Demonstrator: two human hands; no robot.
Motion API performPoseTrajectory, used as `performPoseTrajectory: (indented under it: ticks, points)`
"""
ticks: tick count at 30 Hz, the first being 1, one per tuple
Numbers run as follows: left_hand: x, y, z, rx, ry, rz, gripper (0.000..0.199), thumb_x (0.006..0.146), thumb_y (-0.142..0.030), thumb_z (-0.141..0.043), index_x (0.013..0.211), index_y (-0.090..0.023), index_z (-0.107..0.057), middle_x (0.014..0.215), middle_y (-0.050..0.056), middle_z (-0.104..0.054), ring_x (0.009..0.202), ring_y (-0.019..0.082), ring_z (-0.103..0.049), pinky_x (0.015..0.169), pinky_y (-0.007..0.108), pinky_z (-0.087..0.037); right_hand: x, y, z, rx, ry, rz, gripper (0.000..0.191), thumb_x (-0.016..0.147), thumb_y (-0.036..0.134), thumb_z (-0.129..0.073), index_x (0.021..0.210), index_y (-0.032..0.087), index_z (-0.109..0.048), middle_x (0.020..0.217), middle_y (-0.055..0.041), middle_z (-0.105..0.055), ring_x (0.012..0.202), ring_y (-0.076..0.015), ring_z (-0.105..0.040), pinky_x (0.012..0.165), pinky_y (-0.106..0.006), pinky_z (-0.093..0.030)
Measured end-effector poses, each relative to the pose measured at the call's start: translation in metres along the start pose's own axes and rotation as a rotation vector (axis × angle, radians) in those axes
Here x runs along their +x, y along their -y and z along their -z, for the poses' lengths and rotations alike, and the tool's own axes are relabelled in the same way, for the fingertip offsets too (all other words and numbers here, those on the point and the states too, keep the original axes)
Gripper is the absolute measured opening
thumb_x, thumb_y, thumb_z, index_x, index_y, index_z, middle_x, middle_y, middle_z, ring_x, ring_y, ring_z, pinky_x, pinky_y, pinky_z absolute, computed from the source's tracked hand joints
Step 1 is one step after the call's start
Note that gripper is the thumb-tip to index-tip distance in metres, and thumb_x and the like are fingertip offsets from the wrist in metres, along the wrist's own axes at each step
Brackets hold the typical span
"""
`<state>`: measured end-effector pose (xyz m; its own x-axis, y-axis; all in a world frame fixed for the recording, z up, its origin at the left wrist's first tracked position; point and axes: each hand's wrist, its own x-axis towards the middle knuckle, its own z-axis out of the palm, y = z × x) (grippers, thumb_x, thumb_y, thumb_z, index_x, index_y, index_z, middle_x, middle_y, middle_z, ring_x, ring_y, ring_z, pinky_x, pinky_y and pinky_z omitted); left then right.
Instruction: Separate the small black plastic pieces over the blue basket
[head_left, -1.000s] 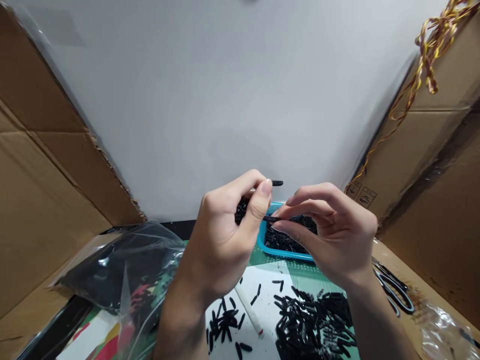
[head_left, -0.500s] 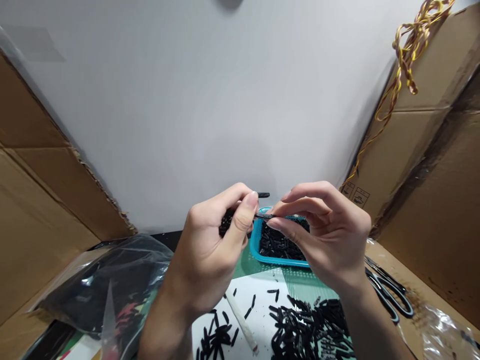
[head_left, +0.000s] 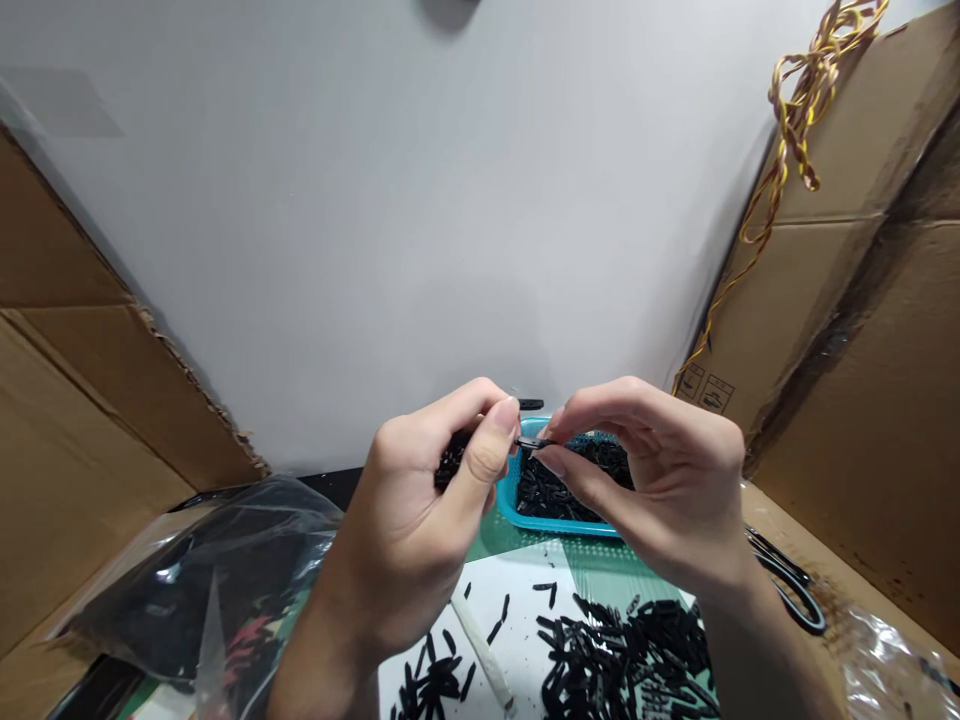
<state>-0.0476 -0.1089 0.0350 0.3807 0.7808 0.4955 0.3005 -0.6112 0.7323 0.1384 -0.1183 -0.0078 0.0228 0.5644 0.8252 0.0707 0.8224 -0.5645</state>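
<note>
My left hand (head_left: 427,500) is closed around a bunch of small black pieces (head_left: 451,464), seen dark between thumb and palm. One small black strip (head_left: 532,405) pokes out past its index finger. Just below that, a second thin black strip (head_left: 531,442) spans the gap between the hands. Thumb and fingertips of my right hand (head_left: 660,475) pinch this strip's right end, while its left end meets my left thumb. Behind the hands stands a turquoise plastic basket (head_left: 559,524) filled with similar black pieces, partly hidden by my right hand.
Loose black pieces form a large pile (head_left: 630,655) and a smaller one (head_left: 429,682) on white paper (head_left: 525,570) and the green mat. A pale stick (head_left: 480,645) lies between them. Scissors (head_left: 791,590) are at right, a plastic bag (head_left: 202,570) at left. Cardboard walls (head_left: 832,290) flank the space.
Both hands sit slightly lower in view, and the view itself has shifted a little. My right fingertips have closed further over the strip's right end. Both hands keep their hold.
</note>
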Motion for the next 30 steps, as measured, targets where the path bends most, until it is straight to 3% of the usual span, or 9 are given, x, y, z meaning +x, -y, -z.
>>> performPoseTrajectory:
  ticks: [7,12,18,25,28,30]
  points:
    - [-0.001,-0.001,-0.002,0.005,-0.015,-0.032,0.037,0.112,-0.037,-0.048,0.079,-0.023,-0.057,0.064,-0.004,-0.042,0.052,0.01,-0.043,0.042,0.022,-0.038,0.002,0.0,0.001,-0.071,0.021,0.081,0.02,0.092,0.006,-0.078,0.102,0.023,-0.08,0.09,-0.0021,-0.082,0.081,-0.0206,-0.079,0.072,-0.038,-0.066]
    - [-0.001,-0.002,-0.001,0.048,-0.016,-0.054,0.036,0.112,-0.035,-0.047,0.079,-0.023,-0.055,0.064,-0.004,-0.043,0.052,0.011,-0.043,0.043,0.023,-0.039,0.002,-0.004,0.0,-0.195,0.024,0.216,0.022,0.096,0.007,-0.073,0.105,0.026,-0.078,0.088,-0.002,-0.082,0.075,-0.0202,-0.078,0.066,-0.037,-0.065]
    - [-0.003,-0.003,-0.001,0.053,-0.024,-0.09,0.036,0.113,-0.033,-0.047,0.078,-0.023,-0.054,0.063,-0.005,-0.043,0.051,0.01,-0.043,0.044,0.023,-0.038,0.002,-0.004,-0.001,-0.225,0.025,0.301,0.029,0.096,0.002,-0.069,0.109,0.025,-0.078,0.091,-0.0041,-0.082,0.076,-0.0196,-0.077,0.068,-0.037,-0.065]
    - [0.0,-0.006,-0.001,0.08,-0.012,-0.086,0.036,0.112,-0.03,-0.05,0.077,-0.022,-0.055,0.063,-0.005,-0.046,0.051,0.009,-0.045,0.043,0.024,-0.038,0.0,0.0,0.0,-0.254,0.038,0.278,0.026,0.091,0.002,-0.072,0.099,0.027,-0.076,0.087,-0.0007,-0.081,0.072,-0.0185,-0.077,0.064,-0.034,-0.064]
    - [0.0,-0.01,-0.001,0.084,-0.074,-0.063,0.036,0.111,-0.026,-0.05,0.076,-0.021,-0.057,0.064,-0.004,-0.048,0.052,0.008,-0.047,0.041,0.025,-0.038,0.0,0.001,0.006,-0.266,0.196,0.158,0.023,0.09,0.004,-0.071,0.092,0.027,-0.073,0.08,0.0031,-0.077,0.067,-0.0153,-0.072,0.062,-0.031,-0.06]
    - [-0.001,-0.013,-0.001,0.093,-0.119,-0.077,0.037,0.111,-0.026,-0.051,0.075,-0.02,-0.058,0.065,-0.004,-0.048,0.053,0.007,-0.049,0.04,0.025,-0.039,-0.002,-0.005,0.007,-0.291,0.455,-0.009,0.022,0.089,0.004,-0.069,0.088,0.025,-0.071,0.077,0.0043,-0.073,0.065,-0.0134,-0.067,0.062,-0.029,-0.056]
